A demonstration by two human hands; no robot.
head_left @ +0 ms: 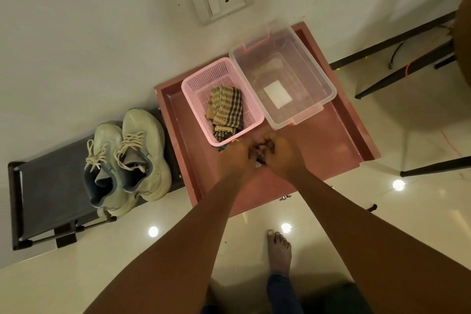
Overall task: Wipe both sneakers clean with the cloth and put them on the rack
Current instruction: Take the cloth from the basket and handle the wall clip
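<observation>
Big picture first: a red-brown table [331, 140] with a raised lip sits against the wall, and right beside it, on the left, stands a low black rack [51, 186]. On the table's far side is a clear plastic box [328, 84], lid off, with a white label showing through its base. Pressed up against the box's left wall is a pink mesh basket [204, 76].

Over to the rack: both pale sneakers are up there, side by side and touching, toes toward the wall, at the end nearest the table. The left sneaker [109, 166] sits a touch closer to the camera than the right sneaker [145, 150]; both have their laces loose.

The cloth [225, 107], checked in yellow and dark stripes, lies folded inside the pink basket, and neither hand is on it.

Now the hands, out over the table just in front of the basket. The left hand [234, 155] and the right hand [283, 153] are bunched together, knuckles up, fingers curled inward and meeting. There's a small dark thing [261, 160] with a white edge peeking out between them, but which hand actually grips it I cannot tell.

Down below, a bare foot [279, 250] stands on the glossy floor.
</observation>
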